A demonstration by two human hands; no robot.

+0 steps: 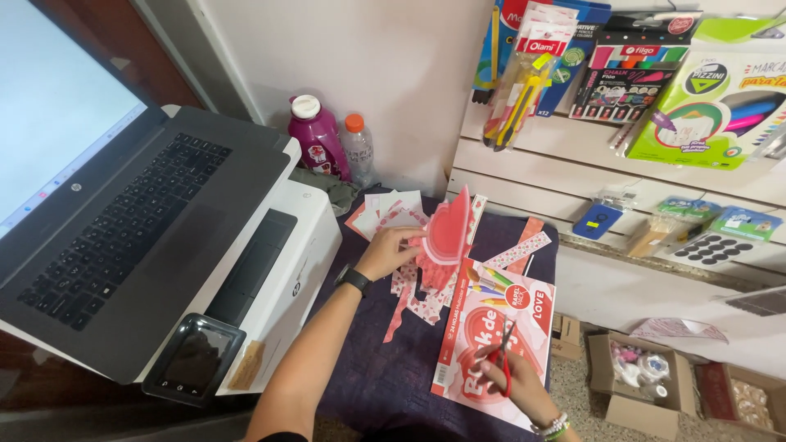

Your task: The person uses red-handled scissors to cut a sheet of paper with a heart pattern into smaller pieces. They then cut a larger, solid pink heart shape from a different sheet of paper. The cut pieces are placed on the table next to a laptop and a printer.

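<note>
The left hand (391,250) fingers pinch a pink paper cutout (446,233), which stands upright just beyond them. The right hand (512,378) fingers grip red scissors (505,360) over a paper pad (491,336) beneath them on the counter (368,360).

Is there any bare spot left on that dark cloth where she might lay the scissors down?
Yes: the dark cloth is bare between the left forearm and the red paper pad, toward the near edge. A smaller bare strip lies by the far right corner. The middle is crowded: paper scraps under the left hand, cut cards behind it. The right hand holds red scissors over the pad.
</note>
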